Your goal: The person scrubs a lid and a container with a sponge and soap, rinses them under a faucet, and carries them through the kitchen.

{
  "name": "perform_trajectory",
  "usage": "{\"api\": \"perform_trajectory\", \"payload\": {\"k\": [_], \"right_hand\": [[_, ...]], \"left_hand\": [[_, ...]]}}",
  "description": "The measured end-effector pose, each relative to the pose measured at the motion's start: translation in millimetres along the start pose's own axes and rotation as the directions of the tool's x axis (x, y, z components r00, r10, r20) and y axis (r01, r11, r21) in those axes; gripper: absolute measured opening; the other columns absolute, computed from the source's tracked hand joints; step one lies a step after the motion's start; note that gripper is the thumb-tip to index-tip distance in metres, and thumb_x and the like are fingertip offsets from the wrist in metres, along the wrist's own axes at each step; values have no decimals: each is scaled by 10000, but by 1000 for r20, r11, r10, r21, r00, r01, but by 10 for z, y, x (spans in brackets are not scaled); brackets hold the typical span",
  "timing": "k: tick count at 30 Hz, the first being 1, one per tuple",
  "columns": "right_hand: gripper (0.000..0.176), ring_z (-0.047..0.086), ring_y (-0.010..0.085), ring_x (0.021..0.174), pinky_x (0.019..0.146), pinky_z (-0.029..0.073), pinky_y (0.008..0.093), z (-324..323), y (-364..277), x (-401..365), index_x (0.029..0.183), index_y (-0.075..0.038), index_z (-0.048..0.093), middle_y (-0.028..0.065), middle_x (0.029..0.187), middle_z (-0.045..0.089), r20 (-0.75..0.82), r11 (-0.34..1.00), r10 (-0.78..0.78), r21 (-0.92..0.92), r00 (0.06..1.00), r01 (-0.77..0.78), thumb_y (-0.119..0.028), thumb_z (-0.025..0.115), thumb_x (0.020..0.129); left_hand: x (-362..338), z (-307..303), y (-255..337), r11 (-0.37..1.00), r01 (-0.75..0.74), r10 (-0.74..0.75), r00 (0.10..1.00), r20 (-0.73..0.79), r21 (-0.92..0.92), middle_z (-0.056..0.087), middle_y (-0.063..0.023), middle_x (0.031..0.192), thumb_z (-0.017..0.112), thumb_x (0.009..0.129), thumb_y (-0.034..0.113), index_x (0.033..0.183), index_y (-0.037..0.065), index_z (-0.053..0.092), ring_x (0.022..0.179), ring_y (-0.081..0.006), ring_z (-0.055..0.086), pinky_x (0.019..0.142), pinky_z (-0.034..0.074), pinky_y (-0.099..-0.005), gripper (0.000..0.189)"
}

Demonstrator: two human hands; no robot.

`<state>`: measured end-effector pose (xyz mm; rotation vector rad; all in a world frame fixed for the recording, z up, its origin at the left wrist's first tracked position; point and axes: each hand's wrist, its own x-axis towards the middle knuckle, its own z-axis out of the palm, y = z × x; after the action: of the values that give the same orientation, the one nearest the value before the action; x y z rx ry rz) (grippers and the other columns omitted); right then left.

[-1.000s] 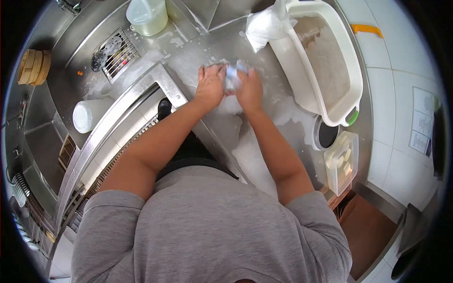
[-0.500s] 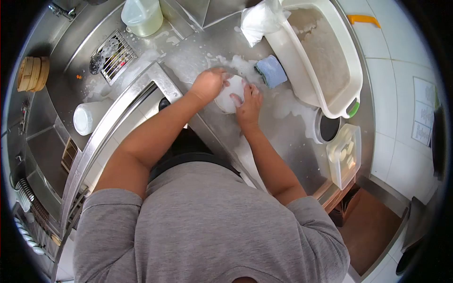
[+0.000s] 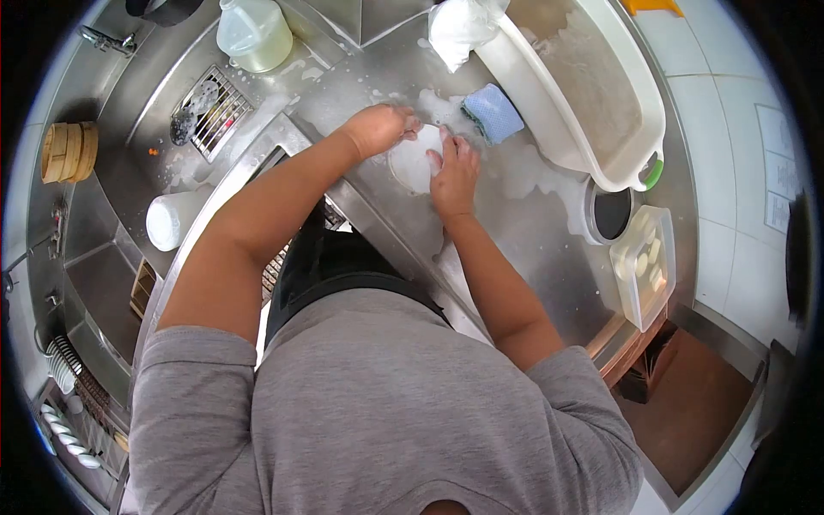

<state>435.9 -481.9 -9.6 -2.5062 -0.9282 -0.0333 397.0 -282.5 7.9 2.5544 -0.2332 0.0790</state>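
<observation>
Between my hands is a small white round dish (image 3: 410,164), held close over the wet steel counter. My left hand (image 3: 382,130) grips its far left edge with curled fingers. On the opposite side, my right hand (image 3: 455,176) has its thumb over the dish's face and its fingers around the right edge. A blue sponge with a dark green scouring side (image 3: 493,113) lies on the counter just beyond my right hand, with white suds around it.
A large white tub (image 3: 592,159) of cloudy water stands at the right, a white plastic bag (image 3: 459,33) by its edge. Nearby are a round dark-centred container (image 3: 611,213) and a clear food box (image 3: 642,268). A jug (image 3: 254,39) and drain grate (image 3: 221,113) are at the left.
The whole view has shifted slightly, so the counter items sit higher in the frame. Both hands still hold the dish, whose round face now shows more fully.
</observation>
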Motion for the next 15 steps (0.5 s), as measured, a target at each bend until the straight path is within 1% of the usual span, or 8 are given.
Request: {"api": "perform_trajectory", "payload": {"k": [5,7,9,11,12,13,14,15], "right_hand": [[429,448,336,1098,946,327,461,-10,-27,-15,1290,-147,506,149,1227,501,-9,999,-7,-49,1000,7,-277,545,883],[414,446,329,1102,939,326,460,-24,-48,-21,1281,-164,518,141,1224,508,29,1000,16,-27,999,-16,-278,544,885],[410,445,325,1104,935,326,459,-21,-49,-25,1282,-172,518,138,1220,511,14,999,3,-37,1000,-2,-274,542,886],[407,445,322,1106,931,326,458,-13,-34,-19,1282,-179,518,134,1217,515,-3,999,-18,-45,1000,17,-271,540,887],[406,444,321,1107,930,326,459,-11,-31,-31,1284,-179,517,132,1215,516,-6,999,-16,-49,1000,16,-266,537,888],[405,444,320,1108,929,327,460,-11,-43,-33,1285,-179,515,130,1214,518,-11,999,-13,-51,1000,13,-261,535,890],[405,444,320,1108,929,327,460,-11,-51,-32,1285,-179,515,130,1214,518,-14,999,-16,-45,1000,16,-261,535,890],[401,450,326,1094,929,335,459,-21,-58,-33,1287,-172,516,138,1206,516,-10,998,-12,-58,1000,12,-269,525,898]], "left_hand": [[-152,53,56,999,4,1,991,-135,38,594,-111,865,608,822,158,872,31,614,794,-318,597,722,493,-389,137],[-203,73,46,999,-13,17,989,-144,32,592,-112,858,614,816,143,867,34,612,792,-317,598,718,494,-392,121],[-250,95,53,999,-30,34,987,-156,28,589,-113,850,620,810,127,862,36,611,790,-317,598,714,495,-394,106],[-303,126,74,998,-64,59,960,-275,-11,607,-121,842,645,791,117,836,35,598,794,-324,606,729,494,-402,105],[-331,44,130,998,-62,58,959,-278,-4,607,-121,842,645,791,117,836,35,598,794,-324,606,729,494,-402,105],[-360,-82,197,980,147,-164,978,-130,-134,620,-130,853,655,785,126,830,30,597,805,-333,611,739,492,-408,121],[-374,-173,247,903,363,-363,931,45,-228,634,-140,863,665,779,134,823,25,596,815,-341,616,750,490,-414,136],[-361,-154,252,904,365,-365,930,43,-223,634,-140,863,665,779,134,823,25,596,815,-341,616,750,490,-414,136]]}}
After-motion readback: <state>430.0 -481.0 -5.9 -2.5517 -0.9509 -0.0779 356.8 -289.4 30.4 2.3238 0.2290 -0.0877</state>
